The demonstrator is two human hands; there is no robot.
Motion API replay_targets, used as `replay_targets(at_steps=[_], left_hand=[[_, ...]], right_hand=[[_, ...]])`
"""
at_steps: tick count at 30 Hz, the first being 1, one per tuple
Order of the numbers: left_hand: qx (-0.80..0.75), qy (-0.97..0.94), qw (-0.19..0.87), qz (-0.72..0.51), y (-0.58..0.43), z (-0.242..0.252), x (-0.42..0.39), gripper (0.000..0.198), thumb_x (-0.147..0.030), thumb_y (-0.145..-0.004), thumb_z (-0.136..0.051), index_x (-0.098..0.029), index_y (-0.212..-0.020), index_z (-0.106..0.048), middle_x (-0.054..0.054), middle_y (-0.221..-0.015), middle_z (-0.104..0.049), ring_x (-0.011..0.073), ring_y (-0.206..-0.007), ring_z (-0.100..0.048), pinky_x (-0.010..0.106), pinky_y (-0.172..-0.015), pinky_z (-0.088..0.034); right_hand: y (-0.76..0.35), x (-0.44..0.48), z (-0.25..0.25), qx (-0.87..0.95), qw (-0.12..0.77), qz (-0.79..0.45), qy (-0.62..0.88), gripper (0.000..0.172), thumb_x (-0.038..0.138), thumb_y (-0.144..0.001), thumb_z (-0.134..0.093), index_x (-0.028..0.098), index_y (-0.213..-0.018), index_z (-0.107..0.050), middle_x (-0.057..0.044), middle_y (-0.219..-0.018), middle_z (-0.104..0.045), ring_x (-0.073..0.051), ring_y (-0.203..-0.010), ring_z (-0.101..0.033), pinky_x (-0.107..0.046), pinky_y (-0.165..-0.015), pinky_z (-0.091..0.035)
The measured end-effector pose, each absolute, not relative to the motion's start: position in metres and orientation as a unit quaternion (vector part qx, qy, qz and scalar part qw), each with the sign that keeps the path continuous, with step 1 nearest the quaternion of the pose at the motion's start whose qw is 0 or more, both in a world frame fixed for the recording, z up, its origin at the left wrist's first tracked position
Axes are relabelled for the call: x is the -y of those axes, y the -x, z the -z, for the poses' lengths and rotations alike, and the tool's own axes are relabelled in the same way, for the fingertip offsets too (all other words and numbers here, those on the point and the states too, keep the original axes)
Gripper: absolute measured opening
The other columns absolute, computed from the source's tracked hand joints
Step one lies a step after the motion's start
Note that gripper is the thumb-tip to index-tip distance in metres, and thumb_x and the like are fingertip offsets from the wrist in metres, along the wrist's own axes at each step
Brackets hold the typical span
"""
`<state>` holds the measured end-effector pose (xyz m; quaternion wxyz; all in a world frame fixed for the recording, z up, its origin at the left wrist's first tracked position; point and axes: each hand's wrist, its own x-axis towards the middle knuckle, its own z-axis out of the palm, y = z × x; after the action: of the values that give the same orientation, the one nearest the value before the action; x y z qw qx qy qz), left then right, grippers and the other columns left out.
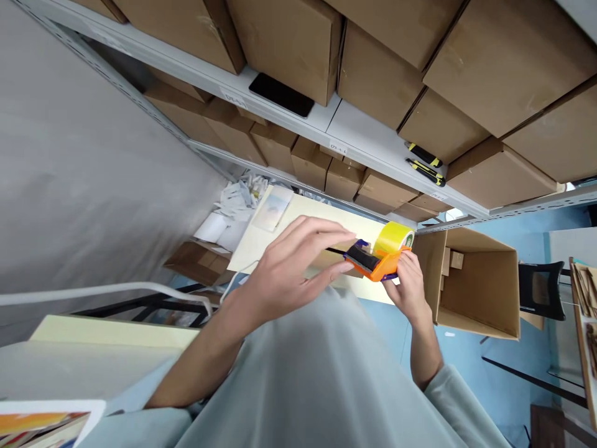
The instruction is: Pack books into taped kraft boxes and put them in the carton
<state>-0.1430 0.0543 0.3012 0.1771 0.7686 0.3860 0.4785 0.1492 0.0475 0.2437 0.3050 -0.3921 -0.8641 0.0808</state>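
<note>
My right hand (407, 287) is closed around the orange frame of a tape dispenser (385, 266). A wide roll of yellow tape (390, 238) is mounted on it, and its dark roller end points left. My left hand (291, 264) reaches in from the left with its fingers stretched out and its thumb apart. The thumb tip is close to the dispenser's front end; whether they touch I cannot tell. Brown cardboard (321, 264) shows between the left thumb and fingers, partly hidden by the hand, over the pale yellow tabletop (254, 239).
Shelves of cardboard boxes (284, 37) rise beyond the table. On the shelf edge lie a black phone (282, 94) and two utility knives (425, 163). A large open carton (480, 280) stands at the right. Crumpled paper (236, 202) is heaped by the left wall.
</note>
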Motion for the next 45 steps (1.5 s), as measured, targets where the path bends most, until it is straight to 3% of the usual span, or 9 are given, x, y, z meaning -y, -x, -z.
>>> replay_targets(at_steps=[6,18,23,27,30,34,39,45], left_hand=[[-0.37,-0.804,0.188,-0.425,0.146,-0.306,-0.058,0.016,-0.026,-0.108,-0.068,-0.03,-0.119,-0.078,0.004,-0.112,-0.08,0.02,-0.104,-0.072,0.038,-0.1,-0.06],[-0.355,-0.813,0.217,-0.407,0.149,-0.313,-0.042,0.018,-0.024,-0.11,-0.061,-0.031,-0.116,-0.077,0.002,-0.106,-0.08,0.019,-0.099,-0.075,0.035,-0.095,-0.063],[-0.364,-0.814,0.21,-0.401,0.15,-0.302,-0.03,0.018,-0.023,-0.11,-0.059,-0.03,-0.118,-0.074,0.003,-0.109,-0.079,0.0199,-0.1,-0.073,0.036,-0.096,-0.061],[-0.415,-0.774,0.258,-0.402,0.148,-0.265,-0.02,0.011,-0.027,-0.109,-0.061,-0.025,-0.108,-0.073,0.004,-0.101,-0.078,0.02,-0.096,-0.071,0.034,-0.092,-0.06],[-0.483,-0.707,0.341,-0.388,0.151,-0.224,-0.007,0.015,-0.029,-0.107,-0.061,-0.024,-0.097,-0.071,0.003,-0.093,-0.077,0.0195,-0.092,-0.071,0.032,-0.088,-0.059],[-0.561,-0.594,0.467,-0.339,0.16,-0.178,0.014,0.022,-0.039,-0.104,-0.058,-0.023,-0.093,-0.07,0.002,-0.091,-0.077,0.0192,-0.083,-0.072,0.031,-0.078,-0.06],[-0.59,-0.483,0.544,-0.352,0.177,-0.16,0.023,0.033,-0.053,-0.1,-0.06,-0.022,-0.094,-0.071,0.004,-0.092,-0.079,0.0218,-0.088,-0.075,0.033,-0.084,-0.061],[-0.662,-0.373,0.491,-0.427,0.221,-0.147,0.007,0.037,-0.057,-0.092,-0.07,-0.02,-0.097,-0.071,0.006,-0.096,-0.079,0.0229,-0.092,-0.074,0.035,-0.089,-0.063]], right_hand=[[-0.15,-0.041,-0.257,0.88,0.283,-0.039,0.379,0.008,0.019,-0.107,-0.057,0.024,-0.105,-0.063,-0.003,-0.083,-0.067,-0.023,-0.076,-0.06,-0.041,-0.083,-0.048],[-0.146,-0.026,-0.272,0.884,0.263,0.001,0.386,0.017,0.013,-0.103,-0.053,0.024,-0.112,-0.063,-0.004,-0.085,-0.069,-0.024,-0.079,-0.064,-0.042,-0.084,-0.05],[-0.148,-0.026,-0.267,0.889,0.251,-0.049,0.38,0.015,0.015,-0.102,-0.057,0.026,-0.11,-0.063,-0.004,-0.088,-0.071,-0.024,-0.081,-0.066,-0.044,-0.088,-0.053],[-0.142,-0.014,-0.248,0.88,0.233,-0.14,0.389,0.006,0.025,-0.1,-0.065,0.025,-0.106,-0.066,-0.006,-0.091,-0.074,-0.026,-0.088,-0.071,-0.048,-0.095,-0.058],[-0.129,0.002,-0.224,0.84,0.21,-0.245,0.437,0.018,0.041,-0.098,-0.072,0.025,-0.092,-0.068,-0.004,-0.08,-0.073,-0.026,-0.081,-0.071,-0.042,-0.082,-0.061],[-0.107,0.01,-0.199,0.766,0.113,-0.383,0.504,0.045,0.064,-0.099,-0.072,0.025,-0.077,-0.069,0.0,-0.064,-0.066,-0.019,-0.058,-0.059,-0.032,-0.058,-0.05],[-0.088,-0.012,-0.213,0.743,0.019,-0.445,0.5,0.048,0.069,-0.098,-0.07,0.025,-0.08,-0.075,0.002,-0.06,-0.064,-0.017,-0.052,-0.054,-0.03,-0.052,-0.039],[-0.105,-0.046,-0.255,0.727,-0.075,-0.428,0.531,0.054,0.072,-0.096,-0.068,0.021,-0.078,-0.073,0.002,-0.062,-0.063,-0.015,-0.055,-0.051,-0.027,-0.052,-0.035]])
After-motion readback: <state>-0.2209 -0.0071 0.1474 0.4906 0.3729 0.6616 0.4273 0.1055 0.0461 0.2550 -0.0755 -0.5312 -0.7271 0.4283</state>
